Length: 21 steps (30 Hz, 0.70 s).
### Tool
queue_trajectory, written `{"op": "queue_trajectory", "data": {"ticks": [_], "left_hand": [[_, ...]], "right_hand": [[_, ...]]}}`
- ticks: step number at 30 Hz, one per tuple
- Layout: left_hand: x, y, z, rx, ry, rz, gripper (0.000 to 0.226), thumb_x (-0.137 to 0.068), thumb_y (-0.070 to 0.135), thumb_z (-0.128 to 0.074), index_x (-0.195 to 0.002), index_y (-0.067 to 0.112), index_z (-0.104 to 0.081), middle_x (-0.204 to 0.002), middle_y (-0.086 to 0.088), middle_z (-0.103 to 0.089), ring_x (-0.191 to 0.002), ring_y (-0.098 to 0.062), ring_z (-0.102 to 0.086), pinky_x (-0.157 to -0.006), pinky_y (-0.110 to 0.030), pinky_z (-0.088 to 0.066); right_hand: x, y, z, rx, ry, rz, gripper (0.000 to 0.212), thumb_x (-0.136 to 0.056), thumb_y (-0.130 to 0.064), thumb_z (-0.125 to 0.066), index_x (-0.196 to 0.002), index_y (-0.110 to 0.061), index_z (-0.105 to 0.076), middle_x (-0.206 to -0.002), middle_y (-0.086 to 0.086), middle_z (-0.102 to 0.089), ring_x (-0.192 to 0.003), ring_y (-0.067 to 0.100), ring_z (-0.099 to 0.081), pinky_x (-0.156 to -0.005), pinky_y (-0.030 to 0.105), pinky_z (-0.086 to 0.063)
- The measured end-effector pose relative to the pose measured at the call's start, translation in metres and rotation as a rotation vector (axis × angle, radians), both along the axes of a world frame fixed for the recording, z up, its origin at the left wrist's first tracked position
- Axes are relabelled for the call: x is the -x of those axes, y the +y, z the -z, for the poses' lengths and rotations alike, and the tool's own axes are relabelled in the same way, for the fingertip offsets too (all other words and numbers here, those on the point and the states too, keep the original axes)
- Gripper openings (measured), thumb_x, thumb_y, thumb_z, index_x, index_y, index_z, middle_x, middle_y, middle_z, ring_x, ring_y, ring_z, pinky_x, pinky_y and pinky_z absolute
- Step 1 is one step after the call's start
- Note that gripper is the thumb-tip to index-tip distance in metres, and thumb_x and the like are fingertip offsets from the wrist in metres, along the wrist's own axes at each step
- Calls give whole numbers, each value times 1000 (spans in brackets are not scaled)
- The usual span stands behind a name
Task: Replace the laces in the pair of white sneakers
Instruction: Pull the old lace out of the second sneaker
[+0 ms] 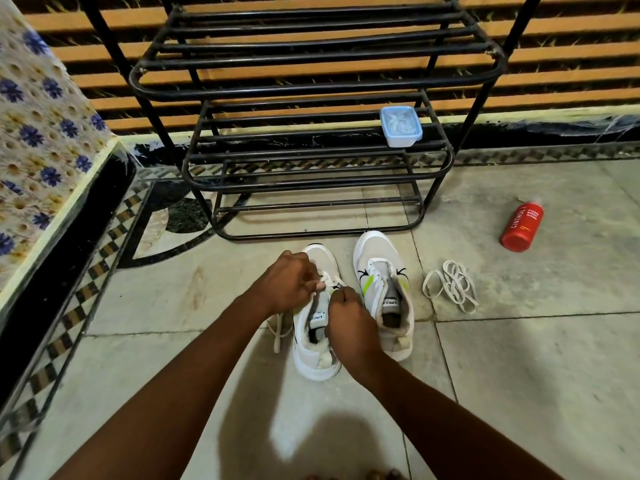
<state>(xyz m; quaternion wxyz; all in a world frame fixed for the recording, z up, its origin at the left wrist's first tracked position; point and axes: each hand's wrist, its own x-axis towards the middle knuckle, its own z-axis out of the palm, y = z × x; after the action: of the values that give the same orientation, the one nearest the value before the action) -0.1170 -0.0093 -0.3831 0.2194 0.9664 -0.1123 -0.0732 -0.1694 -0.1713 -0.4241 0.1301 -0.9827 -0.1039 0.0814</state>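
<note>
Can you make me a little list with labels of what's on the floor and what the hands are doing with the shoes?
left hand: pinches the lace on the left sneaker
right hand: curled over the same sneaker, seems to grip the lace
right sneaker: beside it, untouched
loose laces: heaped on the floor right of the sneakers
red bottle: lying on the floor, far right
shoe rack: black, behind the sneakers
plastic box: on a rack shelf

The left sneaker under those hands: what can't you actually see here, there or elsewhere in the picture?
- Head view: the left sneaker has its eyelets and lace hidden by the left hand and right hand.
- Fingertips are curled under, so their exact grip is hidden.
- The plastic box on the rack has a cloudy lid; its contents are unclear.
- The red bottle carries small print too tiny to read.
</note>
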Motion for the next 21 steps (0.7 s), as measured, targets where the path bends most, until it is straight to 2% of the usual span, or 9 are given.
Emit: {"op": "queue_trajectory", "data": {"ticks": [3,6,8,10,13,15,17,19,21], "left_hand": [[-3,-2,0,-34,40,-34,29,-90,49,-74,-98,21,-77,-100,6,-65,-106,-15,-46,-96,-33,-44],[-1,-9,-9,-91,-45,33,18,-92,37,-74,-93,19,-77,-93,12,-56,-105,-18,-49,-84,-30,-44],[0,-9,-14,-58,-143,-10,5,-90,19,-75,-85,19,-74,-82,17,-45,-98,-18,-51,-74,-27,-36],[2,-2,-11,62,-232,-170,15,-88,10,-74,-80,21,-70,-82,17,-43,-92,-18,-46,-72,-29,-33],[9,3,-7,159,-346,-377,12,-92,17,-71,-83,21,-65,-93,8,-46,-94,-19,-40,-77,-37,-35],[18,-3,-6,227,-389,-477,14,-96,14,-65,-83,19,-62,-95,4,-48,-97,-21,-43,-81,-40,-36],[20,-4,-8,456,-430,-610,21,-97,4,-57,-82,19,-57,-96,1,-59,-97,-22,-55,-87,-46,-47],[15,-1,-14,758,-362,-790,27,-101,3,-49,-82,22,-53,-94,-1,-73,-96,-19,-69,-94,-49,-53],[6,-4,-23,1086,-276,-902,26,-107,8,-42,-84,18,-48,-86,-6,-74,-84,-21,-74,-91,-52,-58]], "right_hand": [[-2,0,3,4,5,-37,31,-91,-7,-55,-122,-5,-54,-120,13,-58,-106,30,-65,-80,41,-59],[-3,-1,6,36,-6,-70,32,-92,-5,-51,-124,-4,-51,-121,14,-56,-109,32,-62,-86,41,-56],[-4,0,9,50,-14,-60,31,-88,-5,-55,-119,-4,-52,-116,15,-57,-103,32,-63,-83,40,-56],[-5,1,10,47,-29,-59,31,-84,-5,-60,-115,-3,-55,-111,15,-59,-98,31,-64,-79,38,-56],[-3,4,1,83,-58,-89,34,-61,-2,-72,-94,0,-63,-86,16,-64,-71,29,-67,-60,33,-56],[-2,6,-2,108,-127,-89,31,-54,0,-70,-84,0,-64,-76,14,-63,-62,27,-64,-53,30,-53],[-4,5,0,77,-93,-89,32,-63,1,-67,-95,0,-63,-87,15,-64,-73,29,-66,-61,32,-55],[-6,4,2,60,-35,-95,32,-77,-3,-67,-108,-1,-59,-101,16,-64,-90,29,-67,-75,35,-55],[-5,3,0,62,-30,-85,30,-75,-1,-69,-105,-1,-61,-99,16,-65,-87,29,-69,-72,36,-56]]}}
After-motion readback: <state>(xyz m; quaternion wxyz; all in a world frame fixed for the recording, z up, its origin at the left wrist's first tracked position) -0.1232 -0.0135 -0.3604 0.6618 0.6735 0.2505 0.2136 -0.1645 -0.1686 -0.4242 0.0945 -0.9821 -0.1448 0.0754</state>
